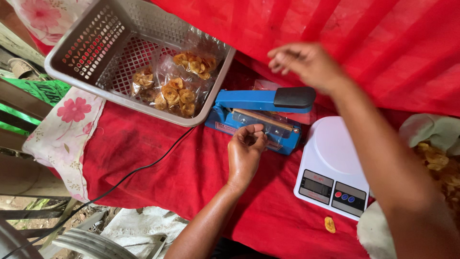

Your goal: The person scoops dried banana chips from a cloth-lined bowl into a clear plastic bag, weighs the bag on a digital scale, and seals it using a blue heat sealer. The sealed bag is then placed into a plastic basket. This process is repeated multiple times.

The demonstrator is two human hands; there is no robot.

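A blue heat sealer (239, 101) with a black handle (294, 96) lies on the red cloth, its arm raised. My left hand (245, 149) pinches the edge of a clear plastic bag (268, 125) lying across the sealer's bar. My right hand (306, 63) hovers above and behind the black handle, fingers loosely spread, holding nothing that I can see.
A grey plastic basket (86, 52) at the upper left holds sealed bags of banana chips (173, 91). A white digital scale (330, 168) stands right of the sealer. A loose chip (329, 224) lies on the cloth. A black cord (134, 173) runs off the left edge. More chips (438, 163) sit at far right.
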